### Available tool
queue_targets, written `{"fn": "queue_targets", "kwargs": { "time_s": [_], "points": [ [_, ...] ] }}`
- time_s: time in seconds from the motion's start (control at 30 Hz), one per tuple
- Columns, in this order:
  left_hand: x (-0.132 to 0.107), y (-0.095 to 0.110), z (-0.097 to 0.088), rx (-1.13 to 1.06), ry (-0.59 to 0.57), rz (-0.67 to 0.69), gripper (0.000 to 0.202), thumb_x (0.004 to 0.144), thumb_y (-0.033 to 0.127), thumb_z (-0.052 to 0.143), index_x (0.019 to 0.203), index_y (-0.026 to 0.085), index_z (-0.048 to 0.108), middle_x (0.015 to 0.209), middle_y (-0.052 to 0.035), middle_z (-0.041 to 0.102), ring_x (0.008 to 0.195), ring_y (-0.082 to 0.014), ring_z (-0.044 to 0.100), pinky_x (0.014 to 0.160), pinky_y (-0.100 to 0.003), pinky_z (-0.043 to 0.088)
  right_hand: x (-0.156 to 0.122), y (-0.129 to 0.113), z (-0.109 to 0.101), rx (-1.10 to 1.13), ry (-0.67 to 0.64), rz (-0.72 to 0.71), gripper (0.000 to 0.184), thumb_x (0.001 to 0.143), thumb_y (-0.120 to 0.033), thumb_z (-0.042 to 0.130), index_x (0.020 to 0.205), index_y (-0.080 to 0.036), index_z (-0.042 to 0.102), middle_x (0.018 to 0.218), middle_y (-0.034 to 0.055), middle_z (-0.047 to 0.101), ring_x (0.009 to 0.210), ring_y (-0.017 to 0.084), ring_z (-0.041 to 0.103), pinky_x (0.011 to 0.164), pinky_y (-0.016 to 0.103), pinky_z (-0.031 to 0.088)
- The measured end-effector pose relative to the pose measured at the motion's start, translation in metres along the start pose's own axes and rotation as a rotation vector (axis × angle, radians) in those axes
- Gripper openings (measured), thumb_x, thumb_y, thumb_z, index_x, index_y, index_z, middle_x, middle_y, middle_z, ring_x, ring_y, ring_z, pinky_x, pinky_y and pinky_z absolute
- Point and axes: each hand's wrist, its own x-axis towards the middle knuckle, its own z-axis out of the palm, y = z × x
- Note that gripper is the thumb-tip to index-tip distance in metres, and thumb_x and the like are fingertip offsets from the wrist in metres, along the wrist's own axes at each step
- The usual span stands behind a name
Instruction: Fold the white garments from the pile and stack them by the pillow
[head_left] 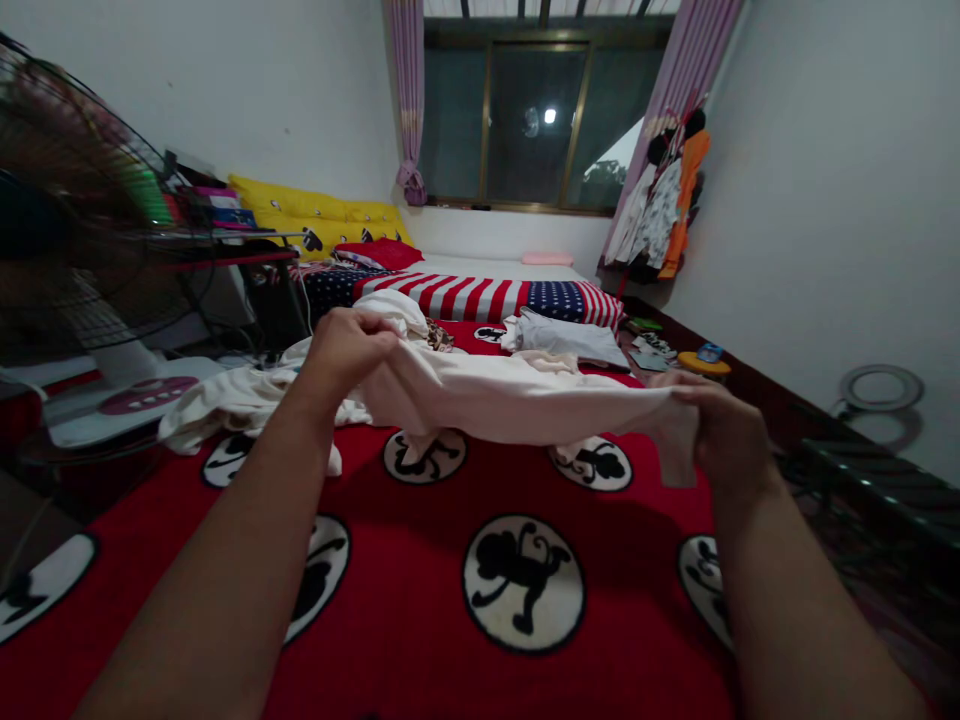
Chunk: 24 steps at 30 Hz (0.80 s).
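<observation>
A cream cloth garment is being held up by both hands, stretched sideways just above the red blanket with its black monkey medallions; the left hand is pinching a bunched fold, its fingers curled over the top, above the blanket's left part; the right hand is gripping the opposite end, its fingers closed around the cloth, near the blanket's right edge; a heap of cream fabric is being seen over the blanket's left edge, though whether it is being joined to the held garment cannot be told; a folded grey garment is being carried near the blanket's far edge; a quilt with American flag stripes and stars is being spread just beyond it; yellow cushions and a red pillow are being propped at the far left corner of the bed; a blurred electric fan is being seen beyond the left edge; clothes are being hung in the far right corner, beside the window.
</observation>
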Motion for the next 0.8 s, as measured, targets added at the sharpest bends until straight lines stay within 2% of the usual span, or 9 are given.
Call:
{"fn": "queue_targets", "kwargs": {
  "time_s": [0.1,0.17,0.23,0.37,0.47,0.53,0.6,0.7,0.8],
  "points": [
    [-0.003,0.007,-0.005,-0.299,0.062,0.03,0.017,0.072,0.019,0.05,0.066,0.017,0.066,0.086,-0.0043,0.071,0.091,-0.0227,0.065,0.086,-0.034,0.05,0.001,0.002,-0.003,0.045,0.14,-0.028,0.037,0.075,-0.049,0.059,0.054,-0.019,0.057,0.094,0.007,0.066,0.092,0.02,0.06,0.072,0.026,0.048],
    [-0.005,0.009,0.004,-0.399,-0.048,0.026,0.02,0.076,0.024,0.051,0.071,0.015,0.067,0.089,-0.0071,0.071,0.091,-0.0238,0.065,0.081,-0.035,0.051,0.006,0.013,0.001,-0.014,0.271,-0.001,0.038,0.074,-0.054,0.061,0.059,-0.019,0.06,0.102,0.008,0.067,0.099,0.023,0.06,0.074,0.028,0.049],
    [-0.006,0.007,0.018,-0.413,-0.188,0.034,0.023,0.077,0.033,0.057,0.077,0.014,0.07,0.086,-0.0085,0.071,0.085,-0.0248,0.066,0.075,-0.034,0.051,0.012,0.026,0.01,-0.152,0.279,0.023,0.035,0.069,-0.055,0.067,0.068,-0.019,0.065,0.092,0.0077,0.069,0.091,0.023,0.063,0.071,0.029,0.049],
    [-0.011,-0.007,0.055,-0.071,-0.48,0.16,0.028,0.071,0.04,0.065,0.084,0.016,0.074,0.083,-0.0075,0.071,0.079,-0.0246,0.065,0.072,-0.032,0.049,0.015,0.053,0.033,-0.681,0.017,0.085,0.037,0.067,-0.049,0.07,0.083,-0.016,0.07,0.081,0.0076,0.068,0.076,0.022,0.062,0.069,0.032,0.048],
    [-0.021,-0.018,0.079,0.145,-0.578,0.203,0.043,0.067,0.035,0.07,0.106,0.017,0.071,0.095,-0.0088,0.071,0.086,-0.0249,0.066,0.075,-0.03,0.048,0.012,0.071,0.046,-1.036,0.024,0.098,0.052,0.066,-0.041,0.073,0.109,-0.014,0.068,0.103,0.0128,0.065,0.091,0.026,0.062,0.076,0.034,0.047],
    [-0.028,-0.023,0.091,0.233,-0.594,0.214,0.054,0.062,0.029,0.074,0.115,0.019,0.068,0.1,-0.0089,0.07,0.091,-0.0255,0.065,0.078,-0.03,0.048,0.011,0.081,0.048,-1.138,0.032,0.11,0.059,0.065,-0.034,0.074,0.121,-0.016,0.064,0.107,0.0131,0.064,0.096,0.027,0.061,0.078,0.034,0.046],
    [-0.033,-0.026,0.101,0.288,-0.579,0.229,0.052,0.059,0.019,0.073,0.111,0.021,0.07,0.101,-0.009,0.07,0.094,-0.0264,0.064,0.082,-0.031,0.047,0.013,0.085,0.048,-1.109,0.011,0.109,0.049,0.067,-0.025,0.071,0.115,-0.016,0.067,0.094,0.0096,0.067,0.087,0.024,0.062,0.075,0.033,0.046],
    [-0.034,-0.024,0.105,0.298,-0.542,0.232,0.039,0.062,0.009,0.064,0.098,0.018,0.075,0.093,-0.01,0.072,0.089,-0.0262,0.065,0.079,-0.032,0.047,0.016,0.078,0.045,-1.004,0.049,0.069,0.026,0.068,-0.015,0.063,0.092,-0.015,0.073,0.077,0.0063,0.068,0.075,0.021,0.062,0.072,0.031,0.046],
    [-0.03,-0.008,0.085,0.173,-0.566,0.226,0.03,0.065,0.011,0.059,0.09,0.016,0.076,0.08,-0.0071,0.072,0.077,-0.0223,0.066,0.071,-0.029,0.049,0.014,0.051,0.041,-0.722,0.198,-0.054,0.019,0.071,-0.022,0.063,0.086,-0.017,0.072,0.081,0.0057,0.07,0.074,0.019,0.062,0.07,0.03,0.047]
  ]
}}
